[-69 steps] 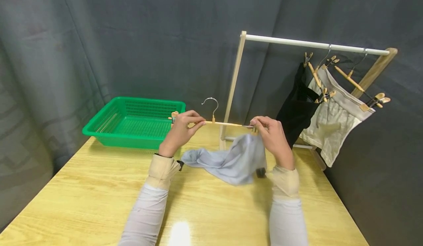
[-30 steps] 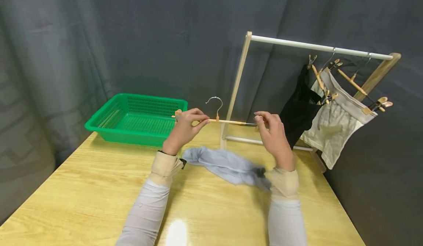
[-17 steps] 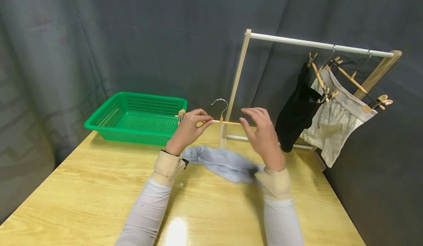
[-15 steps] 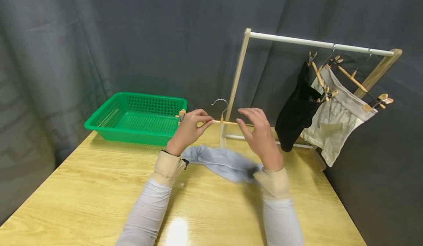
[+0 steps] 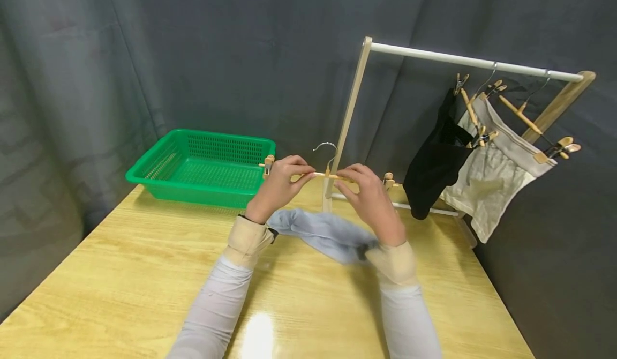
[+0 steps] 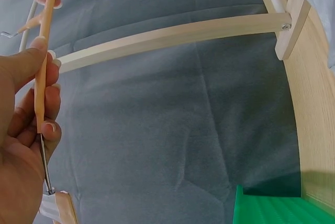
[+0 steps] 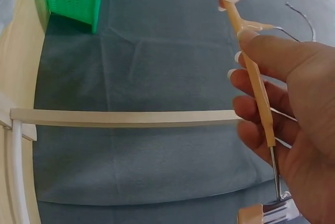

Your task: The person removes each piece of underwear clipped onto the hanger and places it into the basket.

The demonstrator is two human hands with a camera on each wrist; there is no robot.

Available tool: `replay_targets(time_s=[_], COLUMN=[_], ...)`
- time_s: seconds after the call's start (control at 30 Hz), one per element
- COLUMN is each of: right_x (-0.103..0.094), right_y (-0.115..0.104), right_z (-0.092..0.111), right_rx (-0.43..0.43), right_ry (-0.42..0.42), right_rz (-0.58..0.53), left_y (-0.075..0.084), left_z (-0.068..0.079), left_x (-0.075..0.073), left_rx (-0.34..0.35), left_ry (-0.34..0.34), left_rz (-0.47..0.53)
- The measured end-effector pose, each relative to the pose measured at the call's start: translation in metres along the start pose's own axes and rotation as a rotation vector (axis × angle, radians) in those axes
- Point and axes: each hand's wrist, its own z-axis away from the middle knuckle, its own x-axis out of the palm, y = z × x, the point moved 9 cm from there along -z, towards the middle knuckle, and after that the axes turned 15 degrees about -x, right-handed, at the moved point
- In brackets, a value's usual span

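Note:
A clip hanger [image 5: 320, 174] with a tan bar and metal hook is held level above the table in the head view. My left hand [image 5: 281, 185] pinches its bar left of the hook. Right of the hook, my right hand [image 5: 373, 201] grips the bar between thumb and fingers, as the right wrist view confirms. The hanger's left clip [image 5: 268, 166] and right clip [image 5: 388, 181] show beyond the hands, with no cloth visible in them. Light blue cloth [image 5: 323, 233] lies crumpled on the table below, partly hidden by my right wrist.
A green perforated basket [image 5: 193, 192] stands at the back left of the wooden table [image 5: 144, 273]. At right is a rack with a white rail [image 5: 434, 56]. Black garment [image 5: 431, 182] and pale shorts [image 5: 491, 193] hang there on clip hangers, before a grey curtain.
The blue cloth, earlier raised at the hanger's right clip, has dropped to the table. My right hand has left the hanger's right end and moved left to grip the bar near the hook.

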Motion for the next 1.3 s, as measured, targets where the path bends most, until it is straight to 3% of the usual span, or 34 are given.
replay_targets(time_s=[0.23,0.47,0.8,1.17,1.3], right_x=[-0.001,0.0,-0.006,-0.012,-0.016], right_y=[-0.001,0.003,0.006,0.016,0.018], right_z=[-0.001,-0.002,0.0,0.005,0.007], right_rx=[-0.041,-0.057,-0.057,-0.026,-0.018], right_ry=[0.031,0.032,0.054,0.07,0.085], right_rz=[0.0,0.0,0.03,0.027,0.025], left_y=[0.003,-0.001,0.0,0.012,0.015], left_z=[-0.001,-0.004,-0.004,0.0,0.001], left_x=[0.002,0.005,0.008,0.002,0.003], left_rx=[0.007,-0.043,-0.061,0.035,0.04], left_ry=[-0.02,-0.038,-0.046,0.025,0.015], left_rz=[-0.008,-0.018,-0.023,0.021,0.023])
